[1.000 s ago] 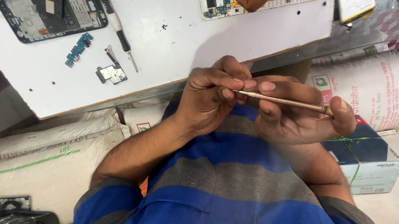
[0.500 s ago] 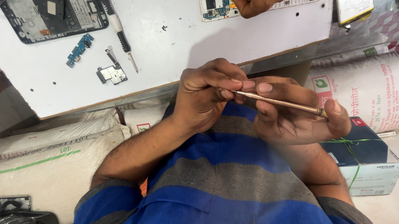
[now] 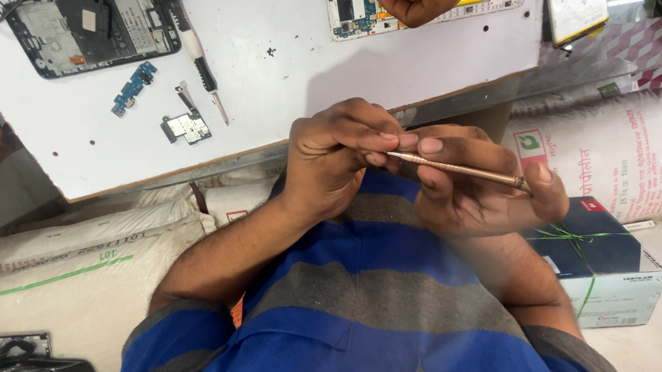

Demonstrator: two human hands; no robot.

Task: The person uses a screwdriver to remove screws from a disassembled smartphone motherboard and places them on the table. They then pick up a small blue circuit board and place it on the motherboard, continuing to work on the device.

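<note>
Near: left hand [image 3: 336,156] and right hand [image 3: 480,192] both grasp a slim brass-coloured tool [image 3: 462,170] over the lap, work apparently mid-way. At 3 o'clock, a dark-blue-lidded box [image 3: 599,255]; at 1 o'clock, a white printed sack [image 3: 620,148]. At 11 o'clock, opened phones [image 3: 96,20] lie unassembled on the white surface [image 3: 281,54].

One camera on the head looks down, close to the hands, with the white table [image 3: 284,37] at 12 o'clock.

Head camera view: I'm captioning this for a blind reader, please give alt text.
Both hands, left hand and right hand, hold a thin bronze stylus level above a striped shirt. Behind, a white table carries dismantled phone parts and a screwdriver.
</note>
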